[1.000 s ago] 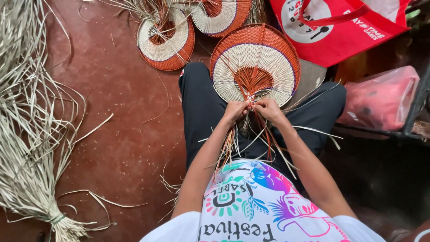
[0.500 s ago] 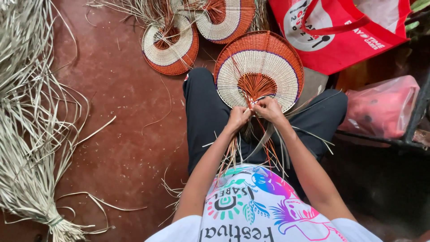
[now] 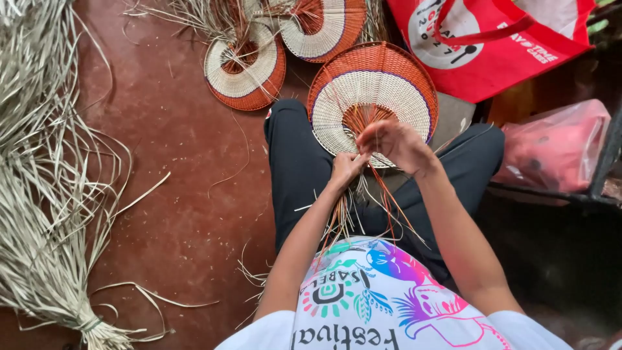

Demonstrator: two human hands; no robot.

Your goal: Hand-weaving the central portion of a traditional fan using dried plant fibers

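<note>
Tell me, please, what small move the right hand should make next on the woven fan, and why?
Probably draw the raised right hand back down to the base of the woven fan. The left hand pinches the loose strands there, and the right hand's strand looks pulled up, so it likely needs tucking in beside the left hand's grip.

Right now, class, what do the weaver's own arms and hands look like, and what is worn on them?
Both forearms are bare. The left hand and right hand wear no gloves, rings or watch. Short white sleeves end near the shoulders.
</note>
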